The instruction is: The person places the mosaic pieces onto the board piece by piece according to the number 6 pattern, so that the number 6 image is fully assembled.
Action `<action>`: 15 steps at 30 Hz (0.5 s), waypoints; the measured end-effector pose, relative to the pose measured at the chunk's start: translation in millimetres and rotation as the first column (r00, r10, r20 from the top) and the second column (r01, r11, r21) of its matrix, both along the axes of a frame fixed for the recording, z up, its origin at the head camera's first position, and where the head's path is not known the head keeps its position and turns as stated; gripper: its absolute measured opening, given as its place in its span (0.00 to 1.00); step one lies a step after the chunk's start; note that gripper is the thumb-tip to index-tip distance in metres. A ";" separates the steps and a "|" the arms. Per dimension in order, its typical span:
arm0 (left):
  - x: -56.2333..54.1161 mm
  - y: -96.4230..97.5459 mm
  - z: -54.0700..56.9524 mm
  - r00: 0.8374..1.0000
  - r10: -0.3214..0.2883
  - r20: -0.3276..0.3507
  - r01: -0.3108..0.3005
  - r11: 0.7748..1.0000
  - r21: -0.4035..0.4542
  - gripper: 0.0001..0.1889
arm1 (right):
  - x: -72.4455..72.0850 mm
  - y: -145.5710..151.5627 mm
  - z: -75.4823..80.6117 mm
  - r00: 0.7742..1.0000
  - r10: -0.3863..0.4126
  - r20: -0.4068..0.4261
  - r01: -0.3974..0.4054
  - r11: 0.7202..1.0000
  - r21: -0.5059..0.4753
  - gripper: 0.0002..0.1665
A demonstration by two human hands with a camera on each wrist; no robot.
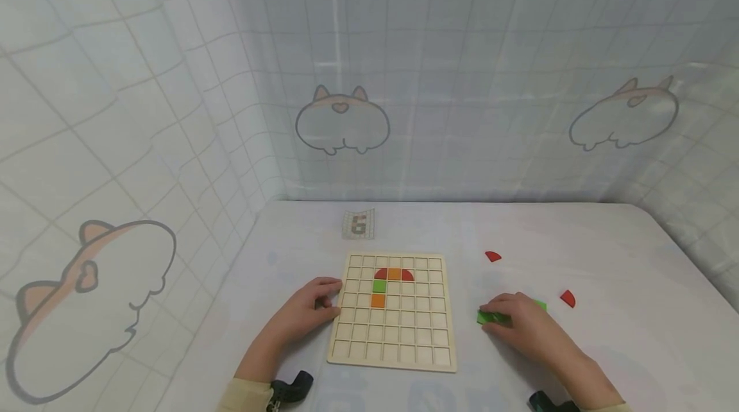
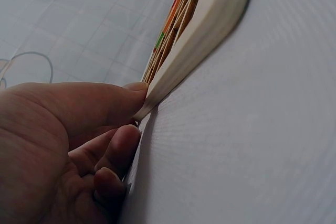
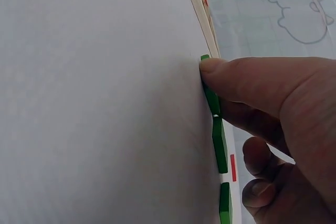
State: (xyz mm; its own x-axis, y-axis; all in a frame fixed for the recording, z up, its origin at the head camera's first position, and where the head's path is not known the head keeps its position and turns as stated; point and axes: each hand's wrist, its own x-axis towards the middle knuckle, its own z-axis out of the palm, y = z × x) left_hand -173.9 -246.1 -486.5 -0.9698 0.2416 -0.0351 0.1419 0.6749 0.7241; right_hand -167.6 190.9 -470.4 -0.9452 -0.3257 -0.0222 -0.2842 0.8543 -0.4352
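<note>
Left hand: I see the left hand (image 1: 310, 304) at the board's left edge, thumb and fingertips resting against it, fingers loosely bent rather than clenched.
Right hand: from here I have the right hand (image 1: 522, 322) pinching a green piece (image 3: 211, 98) between thumb and finger, low over the table, right of the board.
Green row: in the right wrist view I make out a second green piece (image 3: 220, 145) and a third green piece (image 3: 226, 203) lined up after the pinched one.
Grid board: the board (image 1: 407, 335) lies flat on the white table (image 1: 277, 226), between the hands.
Pieces set in: near its top I read a red quarter-round (image 1: 381, 273), an orange square (image 1: 394, 274) and another red quarter-round (image 1: 407, 275) in a row; below the left one, a green square (image 1: 379, 285), then a lower orange square (image 1: 378, 300).
Loose reds: one red wedge (image 1: 492, 256) lies beyond the right hand, a second red wedge (image 1: 568, 298) to its right.
Card: a small patterned card (image 1: 358, 224) lies just beyond the board.
</note>
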 end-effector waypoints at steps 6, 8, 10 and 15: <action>-0.3 0.7 0.0 1.000 0.011 0.006 -0.011 1.000 -0.001 0.28 | -0.3 -0.9 0.1 1.000 0.014 -0.027 -0.014 1.000 0.009 0.14; -0.2 1.1 0.8 1.000 0.016 0.009 -0.016 1.000 -0.005 0.28 | -0.8 -1.7 0.0 0.999 0.015 -0.033 -0.014 1.000 0.014 0.14; 0.2 1.3 1.4 1.000 0.017 0.010 -0.017 1.000 -0.003 0.28 | -1.3 -2.8 -0.1 0.999 0.011 -0.031 -0.010 1.000 0.022 0.14; 1.2 2.1 1.9 0.999 0.028 0.015 -0.028 1.000 0.005 0.28 | -3.7 -7.6 2.0 0.999 0.009 -0.032 -0.008 1.000 0.024 0.15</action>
State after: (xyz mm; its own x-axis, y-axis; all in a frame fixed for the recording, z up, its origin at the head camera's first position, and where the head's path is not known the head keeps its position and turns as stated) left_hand -172.7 -244.0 -484.6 -0.9756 0.2143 -0.0487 0.1117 0.6746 0.7296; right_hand -171.3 183.3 -468.3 -0.9427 -0.3335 0.0003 -0.3051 0.8620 -0.4049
